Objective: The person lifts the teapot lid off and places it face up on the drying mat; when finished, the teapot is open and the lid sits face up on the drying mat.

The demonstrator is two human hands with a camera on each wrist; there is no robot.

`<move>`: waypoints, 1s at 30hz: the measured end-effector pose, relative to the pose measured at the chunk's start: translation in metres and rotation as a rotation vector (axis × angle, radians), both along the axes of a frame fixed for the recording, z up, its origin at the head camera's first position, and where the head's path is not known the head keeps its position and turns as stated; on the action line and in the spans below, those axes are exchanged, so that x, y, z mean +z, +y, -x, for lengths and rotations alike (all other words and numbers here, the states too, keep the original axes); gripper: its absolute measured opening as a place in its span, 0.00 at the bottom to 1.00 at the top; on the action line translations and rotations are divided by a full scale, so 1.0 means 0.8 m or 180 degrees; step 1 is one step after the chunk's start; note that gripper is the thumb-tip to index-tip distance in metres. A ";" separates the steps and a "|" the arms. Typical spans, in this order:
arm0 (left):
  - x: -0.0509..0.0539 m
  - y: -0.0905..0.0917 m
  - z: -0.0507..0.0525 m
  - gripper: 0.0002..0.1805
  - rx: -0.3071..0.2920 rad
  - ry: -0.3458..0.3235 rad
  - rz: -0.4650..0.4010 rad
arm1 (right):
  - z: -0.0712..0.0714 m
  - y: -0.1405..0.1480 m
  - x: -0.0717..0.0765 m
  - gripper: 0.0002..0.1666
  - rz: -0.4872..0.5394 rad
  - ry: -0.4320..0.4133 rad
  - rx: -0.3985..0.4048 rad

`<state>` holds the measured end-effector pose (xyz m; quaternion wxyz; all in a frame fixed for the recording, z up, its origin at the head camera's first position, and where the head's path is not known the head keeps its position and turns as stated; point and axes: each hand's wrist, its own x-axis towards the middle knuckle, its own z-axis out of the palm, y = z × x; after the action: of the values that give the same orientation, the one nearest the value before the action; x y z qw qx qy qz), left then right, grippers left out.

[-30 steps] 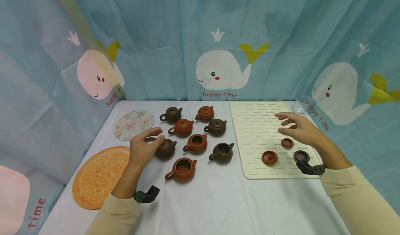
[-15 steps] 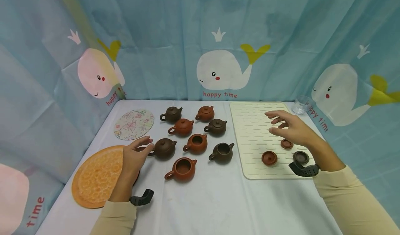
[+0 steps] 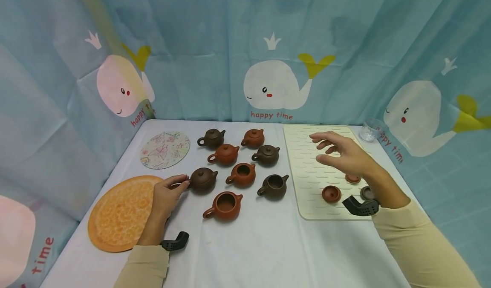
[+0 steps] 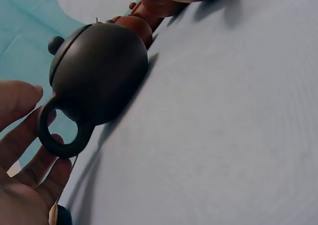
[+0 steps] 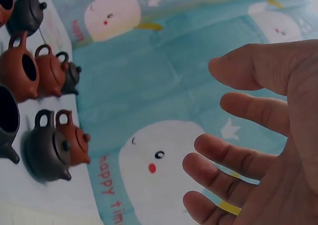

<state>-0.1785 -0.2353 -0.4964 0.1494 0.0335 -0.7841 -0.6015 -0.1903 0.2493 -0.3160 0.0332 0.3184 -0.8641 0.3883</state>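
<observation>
Looking in from my end, I've got a white table (image 3: 261,249) with a cream mat (image 3: 307,151), and over that mat my right hand (image 3: 344,152) hovers with its fingers loosely spread and nothing in them. My left hand (image 3: 166,196) has its fingertips at the handle (image 4: 43,130) of a dark brown teapot (image 3: 202,180), lid on, upright on the table at the left edge of the teapot bunch (image 3: 242,176), but I can't tell if thumb and fingers pinch it. Three loose lids (image 3: 331,194) lie on the mat.
</observation>
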 end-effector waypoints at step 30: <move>-0.013 0.000 0.002 0.10 0.0081 -0.0044 0.0245 | 0.058 -0.201 -0.029 0.24 0.0485 -0.0401 0.0650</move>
<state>-0.1798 -0.2351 -0.5064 0.1527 0.0418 -0.8072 -0.5687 -0.2370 0.0884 -0.3390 -0.0367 0.3761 -0.7956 0.4734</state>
